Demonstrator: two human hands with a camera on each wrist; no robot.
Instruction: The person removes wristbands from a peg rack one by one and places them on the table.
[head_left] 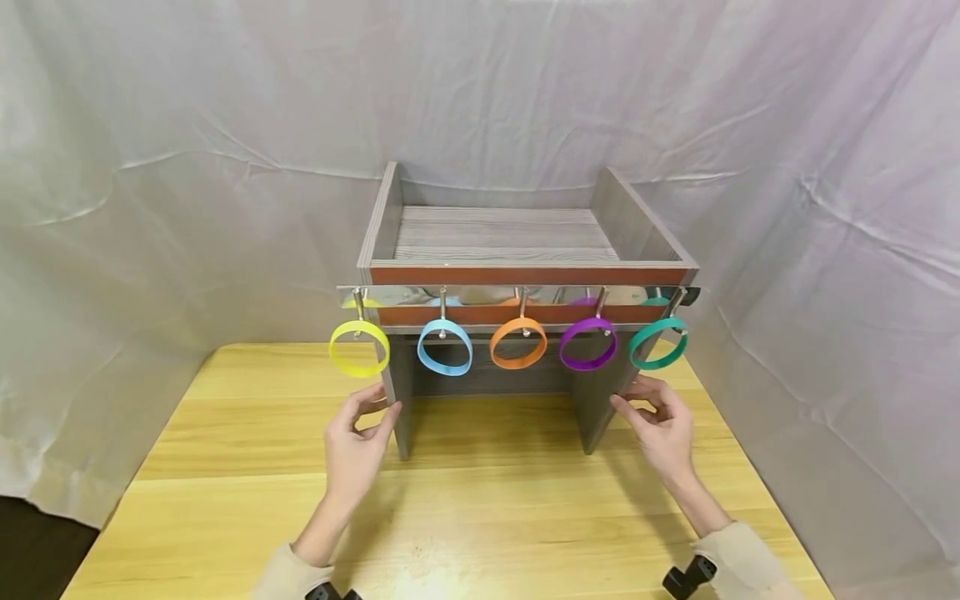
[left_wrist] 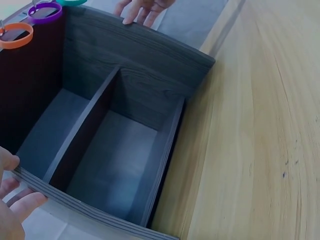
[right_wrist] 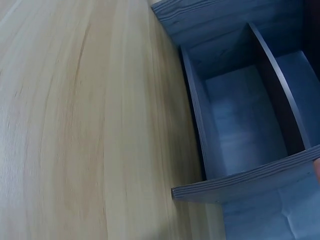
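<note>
A grey wood-grain shelf unit point(head_left: 506, 235) stands in the middle. My left hand point(head_left: 356, 446) pinches the front edge of its left side panel point(head_left: 403, 400), thumb in front and fingers on the outer side. On the opposite side, the right hand point(head_left: 666, 429) holds the right side panel point(head_left: 596, 408) in the same way. Across the unit's front runs a shiny metal strip with hooks. From these hang a yellow ring point(head_left: 336, 350), a light blue ring point(head_left: 423, 354), an orange ring point(head_left: 495, 354), a purple ring point(head_left: 566, 354) and a teal ring point(head_left: 637, 354). Only a fingertip point(right_wrist: 317, 167) shows in the right wrist view.
Beneath the unit lies a light wooden table point(head_left: 480, 517). Pale grey curtains point(head_left: 247, 108) hang behind it and along both sides. Inside the unit, a crosswise board point(left_wrist: 82, 127) divides the space, as the left wrist view shows.
</note>
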